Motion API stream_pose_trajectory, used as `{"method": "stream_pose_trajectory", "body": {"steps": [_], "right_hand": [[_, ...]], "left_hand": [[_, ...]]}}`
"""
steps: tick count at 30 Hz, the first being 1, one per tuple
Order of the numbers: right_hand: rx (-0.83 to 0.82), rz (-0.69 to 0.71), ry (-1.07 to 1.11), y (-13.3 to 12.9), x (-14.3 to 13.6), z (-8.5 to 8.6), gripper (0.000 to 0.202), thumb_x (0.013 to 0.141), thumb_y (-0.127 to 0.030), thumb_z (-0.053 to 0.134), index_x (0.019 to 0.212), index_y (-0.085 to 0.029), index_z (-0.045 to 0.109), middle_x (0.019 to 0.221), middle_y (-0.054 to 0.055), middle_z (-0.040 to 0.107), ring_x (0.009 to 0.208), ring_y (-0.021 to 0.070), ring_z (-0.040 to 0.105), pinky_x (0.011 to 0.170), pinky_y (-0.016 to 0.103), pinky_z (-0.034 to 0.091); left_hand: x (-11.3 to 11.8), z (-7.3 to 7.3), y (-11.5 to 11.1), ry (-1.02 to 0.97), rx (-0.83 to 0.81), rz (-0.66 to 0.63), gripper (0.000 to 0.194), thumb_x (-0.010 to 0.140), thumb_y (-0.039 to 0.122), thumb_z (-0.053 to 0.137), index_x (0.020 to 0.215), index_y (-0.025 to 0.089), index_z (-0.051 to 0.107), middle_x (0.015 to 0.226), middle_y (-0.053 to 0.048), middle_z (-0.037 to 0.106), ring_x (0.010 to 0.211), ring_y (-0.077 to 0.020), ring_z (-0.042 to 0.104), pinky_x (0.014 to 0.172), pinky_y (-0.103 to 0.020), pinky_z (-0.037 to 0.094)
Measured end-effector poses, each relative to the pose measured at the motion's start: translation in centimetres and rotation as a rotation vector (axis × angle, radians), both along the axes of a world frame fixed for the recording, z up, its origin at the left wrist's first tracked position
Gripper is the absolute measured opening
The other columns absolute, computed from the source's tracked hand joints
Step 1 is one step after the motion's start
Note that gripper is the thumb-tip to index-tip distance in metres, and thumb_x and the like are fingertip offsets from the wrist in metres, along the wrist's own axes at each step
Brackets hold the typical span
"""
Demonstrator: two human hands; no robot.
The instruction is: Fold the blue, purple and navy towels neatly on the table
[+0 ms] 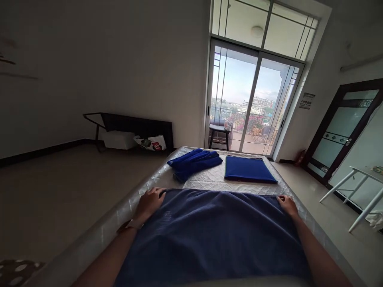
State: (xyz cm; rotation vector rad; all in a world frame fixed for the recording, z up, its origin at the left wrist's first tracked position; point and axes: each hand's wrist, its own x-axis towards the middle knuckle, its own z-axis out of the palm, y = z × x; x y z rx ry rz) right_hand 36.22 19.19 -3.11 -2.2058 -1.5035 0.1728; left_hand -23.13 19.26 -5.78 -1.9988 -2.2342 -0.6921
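A dark blue cloth (215,235) is spread across the near part of the white mattress, with soft wrinkles in it. At its far left corner my left hand (152,201) is closed on the edge, a band round the wrist. My right hand (287,204) pinches the far right corner. Beyond the cloth, a bunched bright blue cloth (196,162) lies on the left and a flat, folded blue cloth (249,169) on the right.
The mattress (206,179) has a quilted white top. A black rack (136,123) holding a white box (119,140) stands by the wall. On the right are a white-legged table (363,173) and a dark-framed door (344,131); glass sliding doors (233,95) are ahead.
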Motion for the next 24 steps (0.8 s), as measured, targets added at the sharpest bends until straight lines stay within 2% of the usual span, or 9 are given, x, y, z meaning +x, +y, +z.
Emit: {"method": "stream_pose_trajectory", "body": {"steps": [2, 4, 9, 12, 14, 19, 24], "right_hand": [[0.024, -0.039, -0.043, 0.3, 0.3, -1.4, 0.035, 0.086, -0.040, 0.056, 0.104, -0.015, 0.073, 0.106, 0.017, 0.072, 0.101, 0.0305, 0.070, 0.085, 0.037, 0.053], [0.064, -0.040, -0.051, 0.4, 0.8, -2.3, 0.035, 0.088, -0.040, 0.052, 0.105, -0.016, 0.071, 0.109, 0.018, 0.072, 0.102, 0.0309, 0.070, 0.086, 0.039, 0.052], [0.095, -0.072, 0.061, 0.9, 1.9, -3.1, 0.032, 0.088, -0.036, 0.047, 0.106, -0.018, 0.066, 0.101, 0.015, 0.074, 0.092, 0.0279, 0.070, 0.080, 0.036, 0.052], [0.162, -0.064, 0.089, 1.1, 2.4, -3.3, 0.032, 0.084, -0.035, 0.050, 0.108, -0.019, 0.063, 0.096, 0.012, 0.074, 0.082, 0.0246, 0.070, 0.077, 0.034, 0.052], [0.238, -0.014, 0.082, 1.3, 2.7, -3.5, 0.031, 0.081, -0.035, 0.051, 0.105, -0.021, 0.063, 0.094, 0.010, 0.073, 0.079, 0.0226, 0.068, 0.079, 0.034, 0.052], [0.306, 0.114, -0.021, 1.6, 3.9, -4.0, 0.025, 0.077, -0.034, 0.048, 0.086, -0.023, 0.069, 0.086, 0.008, 0.071, 0.084, 0.0237, 0.065, 0.087, 0.037, 0.052], [0.215, 0.137, -0.165, 1.5, 4.2, -3.7, 0.034, 0.081, -0.027, 0.043, 0.092, -0.021, 0.074, 0.095, 0.012, 0.072, 0.097, 0.0256, 0.066, 0.093, 0.037, 0.051]], "left_hand": [[-0.4, -1.2, 0.1, 0.015, 0.014, -0.004, 0.039, 0.085, 0.032, 0.043, 0.104, 0.020, 0.075, 0.114, -0.011, 0.074, 0.101, -0.0290, 0.068, 0.093, -0.040, 0.053], [-0.7, -1.8, 0.0, 0.022, 0.037, -0.026, 0.041, 0.087, 0.031, 0.040, 0.107, 0.020, 0.074, 0.116, -0.012, 0.073, 0.105, -0.0290, 0.067, 0.097, -0.040, 0.051], [-0.4, -1.4, -0.3, 0.035, 0.083, -0.101, 0.044, 0.088, 0.026, 0.037, 0.114, 0.018, 0.071, 0.126, -0.013, 0.068, 0.114, -0.0286, 0.063, 0.106, -0.043, 0.046], [0.1, -1.2, -0.4, 0.027, 0.011, -0.226, 0.044, 0.089, 0.026, 0.035, 0.111, 0.019, 0.072, 0.127, -0.011, 0.068, 0.117, -0.0271, 0.062, 0.109, -0.042, 0.043], [0.5, -1.3, -0.6, -0.003, -0.065, -0.275, 0.046, 0.091, 0.033, 0.034, 0.116, 0.020, 0.071, 0.131, -0.009, 0.067, 0.122, -0.0264, 0.060, 0.110, -0.041, 0.043], [0.9, -1.9, -1.0, -0.045, -0.223, -0.235, 0.060, 0.098, 0.051, 0.028, 0.144, 0.021, 0.053, 0.153, -0.006, 0.050, 0.141, -0.0265, 0.044, 0.115, -0.044, 0.038], [1.0, -1.9, -1.0, 0.027, -0.275, -0.238, 0.060, 0.101, 0.045, 0.026, 0.152, 0.018, 0.042, 0.160, -0.009, 0.038, 0.149, -0.0263, 0.032, 0.122, -0.047, 0.026]]}}
